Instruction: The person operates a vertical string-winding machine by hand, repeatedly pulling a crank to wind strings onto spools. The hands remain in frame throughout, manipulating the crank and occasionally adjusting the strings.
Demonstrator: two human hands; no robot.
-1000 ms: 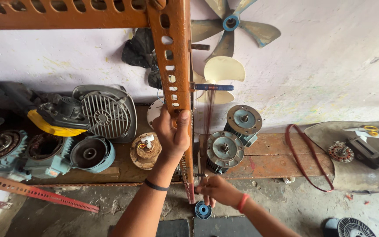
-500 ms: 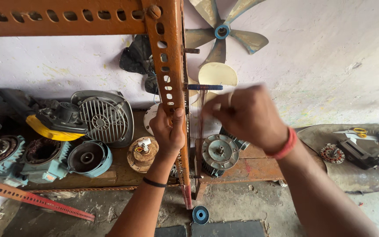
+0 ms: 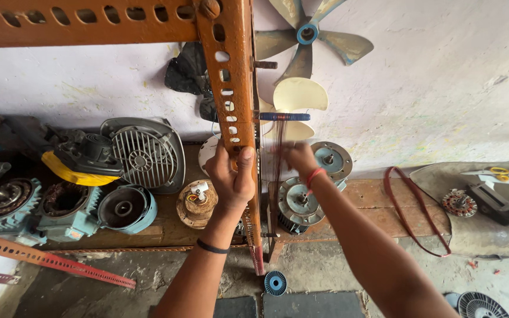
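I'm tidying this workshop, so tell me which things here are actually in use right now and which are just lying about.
In use:
left hand gripping the orange slotted upright
right hand at the dark wire strands
blue peg

Lying about:
fan blades
grey fan cover
motor housings
red belt
scissors

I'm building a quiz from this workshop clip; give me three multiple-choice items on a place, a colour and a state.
1. Where is the left hand?
A on the orange slotted upright
B on the scissors
C on the floor

2. What colour is the band on the right wrist?
A green
B red
C white

3. How is the left hand's grip?
A open, flat
B closed around the upright
C pointing

Answers: 1 A, its fingers wrap the orange slotted upright. 2 B, a red band shows. 3 B, thumb and fingers clasp it.
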